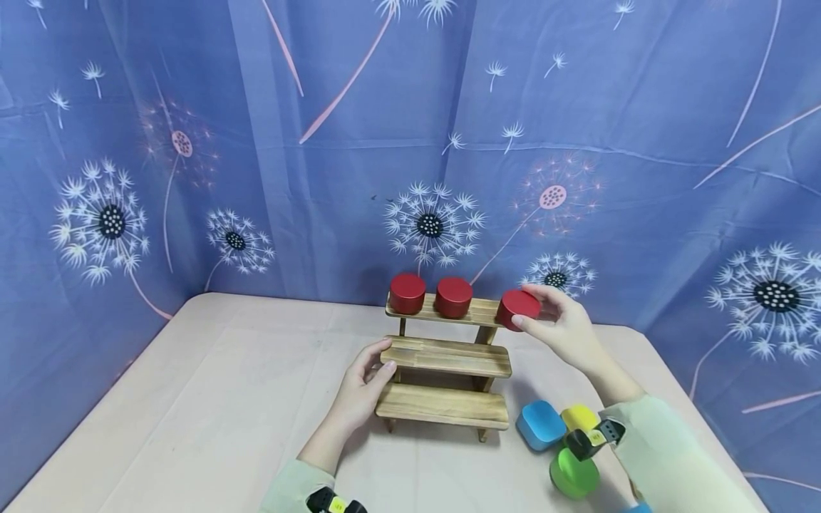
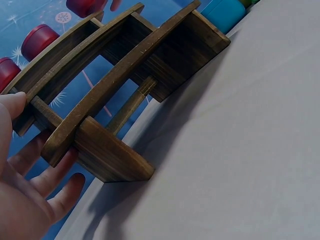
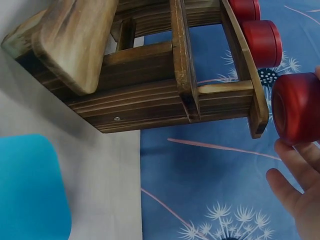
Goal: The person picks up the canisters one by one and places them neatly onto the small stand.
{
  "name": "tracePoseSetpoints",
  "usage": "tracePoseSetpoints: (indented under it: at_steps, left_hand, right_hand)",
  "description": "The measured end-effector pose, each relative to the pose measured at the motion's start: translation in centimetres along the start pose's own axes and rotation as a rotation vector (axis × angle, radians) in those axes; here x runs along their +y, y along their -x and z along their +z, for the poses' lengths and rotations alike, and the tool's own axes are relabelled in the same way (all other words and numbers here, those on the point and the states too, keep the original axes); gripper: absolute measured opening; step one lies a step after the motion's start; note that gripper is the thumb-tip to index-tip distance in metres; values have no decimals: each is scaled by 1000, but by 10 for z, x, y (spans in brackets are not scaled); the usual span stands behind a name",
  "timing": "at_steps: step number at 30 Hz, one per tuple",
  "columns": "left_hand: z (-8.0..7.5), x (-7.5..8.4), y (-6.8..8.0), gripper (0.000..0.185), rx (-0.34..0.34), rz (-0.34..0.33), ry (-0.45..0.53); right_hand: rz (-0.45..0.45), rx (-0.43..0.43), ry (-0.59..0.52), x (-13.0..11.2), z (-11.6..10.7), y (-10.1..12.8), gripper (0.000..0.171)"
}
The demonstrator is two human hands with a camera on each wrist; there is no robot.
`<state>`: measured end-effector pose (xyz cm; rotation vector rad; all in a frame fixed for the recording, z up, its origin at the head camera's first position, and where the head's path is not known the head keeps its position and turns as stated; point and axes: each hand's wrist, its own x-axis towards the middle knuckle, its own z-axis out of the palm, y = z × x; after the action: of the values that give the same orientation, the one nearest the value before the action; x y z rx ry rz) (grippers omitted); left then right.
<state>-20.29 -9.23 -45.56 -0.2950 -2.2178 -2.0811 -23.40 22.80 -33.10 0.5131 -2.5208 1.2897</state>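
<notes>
Nearest, at the bottom edge: two pale green sleeves, each with a black and yellow wrist strap. Just beyond the right sleeve, three rounded blocks on the beige table (image 1: 212,399): one green block (image 1: 573,474), one yellow block (image 1: 579,417), one blue block (image 1: 540,424), close together, just right of the stand's lowest step.

Mid-table: one wooden stand (image 1: 445,356) with three steps rising toward the back. Left hand (image 1: 364,388) at the left end of the stand, fingers loosely spread and touching the middle and lower steps, thumb up by the middle step; gripping nothing.

Farther back, on the top step: two red cylinders standing upright side by side, a left cylinder (image 1: 407,293) and a middle cylinder (image 1: 453,297). A third red cylinder (image 1: 517,308) tilted on its side at the right end of the top step, pinched between thumb and fingers of the right hand (image 1: 564,328), touching or just off the step's end; cannot tell which.

Behind everything: a blue curtain (image 1: 321,142) printed with white and pink dandelions
</notes>
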Motion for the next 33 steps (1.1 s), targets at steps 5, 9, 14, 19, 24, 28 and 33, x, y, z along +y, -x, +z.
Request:
tracePoseSetpoints:
  at_steps: [5,9,14,19,24,28,33]
  left_hand:
    - [0,0,0,41,2,-8,1]
    - [-1,1,1,41,3,7,-4]
    - [0,0,2,42,6,35,-15]
    - [0,1,1,41,1,57,-26]
    - [0,1,0,42,-1,23,-5]
    - [-1,2,0,42,-3,9,-5]
    - [-1,2,0,41,-5,8,-12]
  right_hand:
    - [-7,5,11,0,4,-5,55]
    - [-7,1,22,1,6,-8,54]
    - [-7,-1,38,1,8,-11,54]
    - [-9,0,45,2,11,-13,54]
    - [-8,2,58,3,13,-16,53]
    - [-11,3,67,3,15,-17,53]
    - [-11,4,70,3,17,-19,53]
